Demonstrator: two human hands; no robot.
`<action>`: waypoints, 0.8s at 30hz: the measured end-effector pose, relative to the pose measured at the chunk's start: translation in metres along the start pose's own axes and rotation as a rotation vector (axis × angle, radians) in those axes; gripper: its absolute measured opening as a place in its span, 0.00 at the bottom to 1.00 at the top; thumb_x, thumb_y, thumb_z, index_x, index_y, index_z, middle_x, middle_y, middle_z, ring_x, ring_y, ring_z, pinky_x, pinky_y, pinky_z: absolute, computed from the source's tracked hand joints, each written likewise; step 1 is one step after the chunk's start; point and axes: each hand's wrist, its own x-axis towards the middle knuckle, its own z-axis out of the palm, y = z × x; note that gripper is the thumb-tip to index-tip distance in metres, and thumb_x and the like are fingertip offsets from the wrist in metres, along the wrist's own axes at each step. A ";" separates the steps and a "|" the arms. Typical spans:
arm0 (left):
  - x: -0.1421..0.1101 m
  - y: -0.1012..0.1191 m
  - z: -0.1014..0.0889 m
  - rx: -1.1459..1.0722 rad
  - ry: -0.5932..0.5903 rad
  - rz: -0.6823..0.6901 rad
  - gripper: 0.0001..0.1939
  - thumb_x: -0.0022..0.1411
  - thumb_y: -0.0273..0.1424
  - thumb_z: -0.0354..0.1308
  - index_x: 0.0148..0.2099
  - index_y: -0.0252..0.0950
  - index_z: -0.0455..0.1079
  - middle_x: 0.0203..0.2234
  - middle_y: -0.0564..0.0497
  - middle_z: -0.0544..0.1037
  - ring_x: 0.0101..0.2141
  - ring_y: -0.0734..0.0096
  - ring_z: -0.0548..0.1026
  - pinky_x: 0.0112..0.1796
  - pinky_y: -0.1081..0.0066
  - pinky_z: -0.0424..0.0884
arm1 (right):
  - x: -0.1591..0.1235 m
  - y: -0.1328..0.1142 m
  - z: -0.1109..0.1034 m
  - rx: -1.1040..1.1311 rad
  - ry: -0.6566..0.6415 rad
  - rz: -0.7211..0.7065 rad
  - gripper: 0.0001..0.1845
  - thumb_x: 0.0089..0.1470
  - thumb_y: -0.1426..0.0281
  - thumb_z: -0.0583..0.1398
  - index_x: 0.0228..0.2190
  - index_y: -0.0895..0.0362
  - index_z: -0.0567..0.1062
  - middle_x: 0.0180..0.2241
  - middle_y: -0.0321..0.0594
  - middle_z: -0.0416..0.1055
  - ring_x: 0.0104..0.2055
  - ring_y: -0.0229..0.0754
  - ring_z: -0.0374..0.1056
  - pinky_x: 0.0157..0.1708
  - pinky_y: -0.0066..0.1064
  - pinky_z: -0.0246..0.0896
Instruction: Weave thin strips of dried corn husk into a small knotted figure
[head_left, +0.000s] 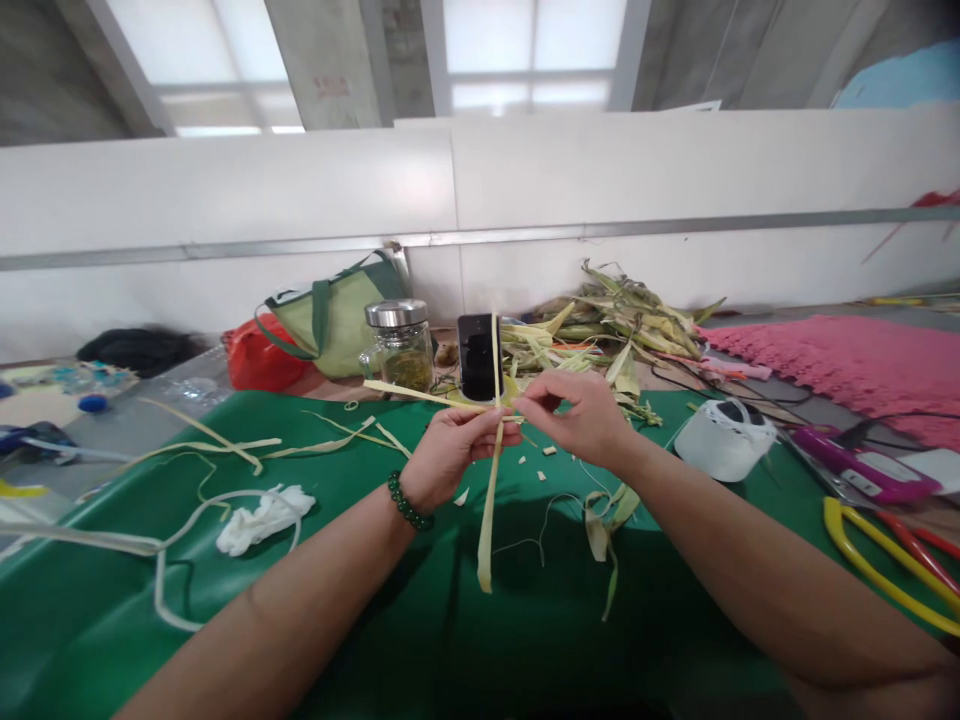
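Strips of pale yellow corn husk (pixel 487 530) cross between my two hands above the green mat (pixel 315 600). My left hand (pixel 461 442), with a green bead bracelet (pixel 406 503) at its wrist, pinches the crossing point between thumb and fingers. One strip points up, another hangs down, and a third sticks out to the left. My right hand (pixel 574 415) is closed at the right side of the crossing, its thumb and fingertip pinching a short strip end. Behind the hands a smartphone (pixel 477 360) stands upright, partly covered by the upward strip.
A glass jar (pixel 405 360) with a metal lid and a green bag (pixel 341 320) stand behind left. Piled corn husks (pixel 630 310) lie behind right. Yellow-handled scissors (pixel 885 565), a purple glue gun (pixel 862 465) and a white container (pixel 724 440) sit at right; white tissue (pixel 266 518) at left.
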 end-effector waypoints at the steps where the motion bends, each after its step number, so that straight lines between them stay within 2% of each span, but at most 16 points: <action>1: 0.001 0.000 -0.001 -0.018 0.010 0.006 0.10 0.46 0.32 0.68 0.30 0.30 0.77 0.24 0.46 0.81 0.28 0.70 0.78 0.33 0.74 0.72 | -0.001 -0.001 0.000 -0.032 -0.047 -0.088 0.07 0.51 0.72 0.58 0.23 0.58 0.72 0.22 0.36 0.69 0.25 0.35 0.63 0.26 0.26 0.59; 2: 0.002 0.000 -0.001 -0.033 0.016 0.017 0.10 0.46 0.32 0.68 0.30 0.30 0.77 0.24 0.46 0.81 0.27 0.71 0.78 0.32 0.74 0.71 | -0.002 -0.002 0.001 -0.069 -0.103 -0.177 0.04 0.51 0.73 0.58 0.27 0.58 0.74 0.26 0.39 0.71 0.29 0.37 0.65 0.30 0.28 0.61; 4: 0.003 0.000 -0.002 -0.051 0.025 0.045 0.11 0.44 0.33 0.69 0.29 0.31 0.77 0.23 0.48 0.80 0.24 0.74 0.76 0.29 0.76 0.70 | -0.004 -0.004 0.003 -0.181 -0.209 -0.325 0.07 0.51 0.75 0.57 0.33 0.58 0.75 0.33 0.44 0.72 0.36 0.42 0.66 0.35 0.32 0.63; 6: 0.004 -0.001 -0.002 -0.072 0.034 0.058 0.12 0.41 0.33 0.70 0.28 0.31 0.77 0.22 0.50 0.79 0.22 0.76 0.74 0.27 0.77 0.69 | -0.006 -0.006 0.008 -0.286 -0.226 -0.420 0.08 0.54 0.73 0.56 0.34 0.59 0.75 0.35 0.46 0.72 0.37 0.44 0.64 0.36 0.34 0.63; 10: 0.005 -0.005 -0.002 -0.092 -0.001 0.049 0.14 0.38 0.33 0.71 0.28 0.30 0.77 0.22 0.49 0.79 0.23 0.76 0.73 0.26 0.78 0.68 | -0.007 -0.005 0.015 -0.366 -0.163 -0.490 0.14 0.59 0.72 0.52 0.28 0.59 0.75 0.30 0.44 0.72 0.33 0.41 0.63 0.36 0.34 0.63; 13: 0.007 -0.007 -0.004 -0.090 -0.005 0.069 0.14 0.38 0.34 0.71 0.27 0.30 0.77 0.23 0.48 0.79 0.24 0.76 0.73 0.27 0.78 0.68 | -0.008 -0.005 0.016 -0.344 -0.196 -0.512 0.13 0.57 0.75 0.52 0.28 0.59 0.75 0.32 0.44 0.74 0.36 0.42 0.65 0.38 0.34 0.64; 15: 0.007 -0.007 -0.004 -0.055 0.009 0.089 0.14 0.38 0.35 0.71 0.27 0.31 0.77 0.23 0.49 0.79 0.24 0.76 0.72 0.27 0.77 0.68 | -0.010 -0.005 0.016 -0.251 -0.212 -0.470 0.11 0.56 0.76 0.52 0.30 0.58 0.74 0.33 0.43 0.75 0.38 0.42 0.67 0.39 0.34 0.64; 16: 0.006 -0.007 -0.004 -0.015 0.007 0.097 0.14 0.38 0.36 0.70 0.26 0.31 0.77 0.22 0.50 0.78 0.23 0.76 0.72 0.27 0.77 0.68 | -0.010 -0.004 0.016 -0.190 -0.199 -0.404 0.10 0.55 0.76 0.53 0.32 0.57 0.74 0.33 0.42 0.75 0.37 0.41 0.68 0.38 0.33 0.64; 18: 0.004 -0.007 -0.003 0.091 -0.026 0.120 0.15 0.39 0.39 0.69 0.25 0.31 0.77 0.20 0.50 0.77 0.23 0.75 0.71 0.27 0.77 0.67 | -0.012 -0.002 0.016 -0.074 -0.146 -0.208 0.09 0.55 0.73 0.55 0.38 0.56 0.73 0.30 0.38 0.75 0.31 0.37 0.69 0.33 0.29 0.64; 20: 0.001 -0.007 0.000 0.189 -0.077 0.134 0.17 0.40 0.42 0.69 0.24 0.30 0.76 0.19 0.50 0.76 0.23 0.73 0.72 0.27 0.75 0.68 | -0.011 -0.001 0.016 -0.011 -0.106 -0.038 0.12 0.55 0.69 0.57 0.42 0.56 0.71 0.26 0.35 0.74 0.25 0.35 0.67 0.27 0.26 0.62; 22: -0.002 -0.008 0.003 0.254 -0.101 0.113 0.19 0.38 0.44 0.69 0.23 0.30 0.75 0.18 0.50 0.75 0.23 0.71 0.73 0.27 0.73 0.69 | -0.010 0.000 0.016 0.012 -0.116 -0.014 0.10 0.54 0.67 0.58 0.39 0.55 0.73 0.24 0.34 0.72 0.23 0.34 0.65 0.26 0.24 0.59; 24: -0.003 -0.009 0.005 0.282 -0.107 0.078 0.20 0.37 0.45 0.69 0.21 0.30 0.74 0.17 0.51 0.75 0.22 0.70 0.74 0.27 0.73 0.69 | -0.008 -0.002 0.015 0.030 -0.135 -0.063 0.05 0.54 0.69 0.58 0.31 0.56 0.74 0.24 0.35 0.70 0.24 0.33 0.64 0.25 0.23 0.57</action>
